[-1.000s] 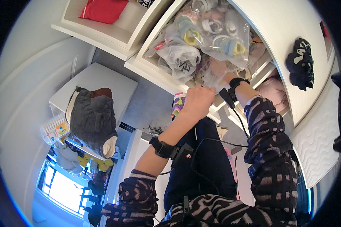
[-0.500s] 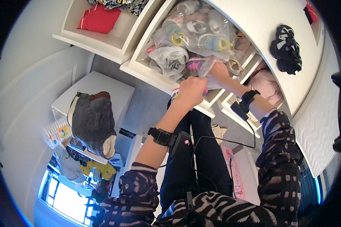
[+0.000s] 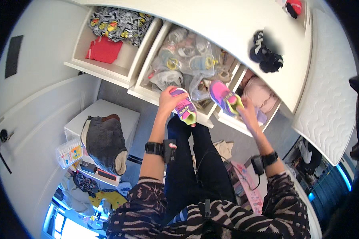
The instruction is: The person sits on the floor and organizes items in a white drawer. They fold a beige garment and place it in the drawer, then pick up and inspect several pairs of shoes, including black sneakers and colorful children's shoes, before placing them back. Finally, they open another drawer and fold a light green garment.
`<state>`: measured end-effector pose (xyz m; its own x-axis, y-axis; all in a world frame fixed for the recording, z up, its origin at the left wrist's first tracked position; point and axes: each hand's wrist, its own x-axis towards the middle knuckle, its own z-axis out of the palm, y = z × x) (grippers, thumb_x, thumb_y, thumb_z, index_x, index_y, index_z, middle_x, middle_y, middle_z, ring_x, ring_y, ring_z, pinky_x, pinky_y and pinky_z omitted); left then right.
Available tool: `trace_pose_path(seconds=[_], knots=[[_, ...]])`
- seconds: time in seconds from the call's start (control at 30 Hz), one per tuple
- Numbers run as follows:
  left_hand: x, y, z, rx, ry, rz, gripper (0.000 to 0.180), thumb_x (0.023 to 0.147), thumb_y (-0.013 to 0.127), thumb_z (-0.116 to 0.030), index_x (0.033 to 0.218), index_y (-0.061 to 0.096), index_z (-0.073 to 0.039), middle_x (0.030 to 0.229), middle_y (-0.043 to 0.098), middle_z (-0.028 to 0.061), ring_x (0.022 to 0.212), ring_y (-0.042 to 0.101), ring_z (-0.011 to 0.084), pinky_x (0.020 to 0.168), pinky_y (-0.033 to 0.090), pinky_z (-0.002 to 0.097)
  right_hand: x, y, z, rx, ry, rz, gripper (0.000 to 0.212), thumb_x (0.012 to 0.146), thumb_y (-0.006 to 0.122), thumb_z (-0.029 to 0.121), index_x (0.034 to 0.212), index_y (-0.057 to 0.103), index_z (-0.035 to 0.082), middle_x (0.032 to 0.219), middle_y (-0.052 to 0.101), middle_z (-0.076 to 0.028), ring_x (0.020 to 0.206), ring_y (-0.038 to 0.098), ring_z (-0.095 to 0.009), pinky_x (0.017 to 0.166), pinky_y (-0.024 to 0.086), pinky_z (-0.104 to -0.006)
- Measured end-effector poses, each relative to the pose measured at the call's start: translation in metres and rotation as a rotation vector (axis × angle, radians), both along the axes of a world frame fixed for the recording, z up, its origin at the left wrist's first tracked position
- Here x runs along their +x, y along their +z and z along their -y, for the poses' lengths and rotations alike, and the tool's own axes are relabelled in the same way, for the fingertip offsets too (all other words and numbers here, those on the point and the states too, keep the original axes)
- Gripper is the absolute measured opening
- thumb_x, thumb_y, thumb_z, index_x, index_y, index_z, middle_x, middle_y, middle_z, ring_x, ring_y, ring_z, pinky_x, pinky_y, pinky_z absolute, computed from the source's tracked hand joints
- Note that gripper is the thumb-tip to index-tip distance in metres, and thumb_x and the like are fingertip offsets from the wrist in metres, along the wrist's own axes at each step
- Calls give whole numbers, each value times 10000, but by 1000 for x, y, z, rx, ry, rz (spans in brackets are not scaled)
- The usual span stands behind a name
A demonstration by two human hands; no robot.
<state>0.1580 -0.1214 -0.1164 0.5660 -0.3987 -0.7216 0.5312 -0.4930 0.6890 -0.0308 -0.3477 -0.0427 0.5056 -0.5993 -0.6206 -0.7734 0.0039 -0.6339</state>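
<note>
My left hand (image 3: pixel 169 101) is wrapped round a pink and purple sneaker (image 3: pixel 184 106) with a lime-green lining. The matching sneaker (image 3: pixel 224 95) is gripped near its heel by my right hand (image 3: pixel 248 114). Both shoes are held up just in front of an open white drawer (image 3: pixel 145 93). That drawer holds several small shoes in clear plastic bags (image 3: pixel 187 55). A crumpled translucent bag (image 3: pixel 167 79) lies in its near left corner. To the right, another open drawer (image 3: pixel 237 126) holds pale pink cloth (image 3: pixel 259 93).
At the left, an open drawer holds red cloth (image 3: pixel 104 50) and patterned clothing (image 3: pixel 119 24). Black sandals (image 3: pixel 267 53) rest on the white top. Dark grey padded clothing (image 3: pixel 105 141) lies on a small white cabinet (image 3: pixel 119 111). A mattress (image 3: pixel 327 79) is at the right.
My right hand has drawn the second sneaker out of the plastic in the drawer and moved right with it. My left hand has shifted left with its shoe. The view has turned.
</note>
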Motion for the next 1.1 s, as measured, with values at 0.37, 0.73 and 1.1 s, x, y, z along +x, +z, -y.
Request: trace_pose_path(seconds=[0.37,0.73,1.1], knots=[[-33,49,-101,-492,925,-491,290,893,592,-228,1062,567,7,1016,631,123,923,633,241,800,544,454,-23,21,-96,823,-390,84,459,908,488,356,1263,454,67,1198,562,-109,1076,566,-263,887,494,-434],[-180,181,-462,-755,1759,218,516,867,586,-360,1219,457,-6,1213,534,183,1115,538,307,971,432,491,-9,22,-169,832,62,-144,342,915,467,343,1147,516,97,1042,588,-75,923,574,-231,806,482,-398],[-255,156,-401,-563,1148,-462,646,827,666,-266,1331,307,-83,1229,478,171,1083,517,344,830,469,590,-52,38,-394,681,697,47,337,850,520,162,1151,472,20,972,547,-73,757,565,-137,578,496,-269]])
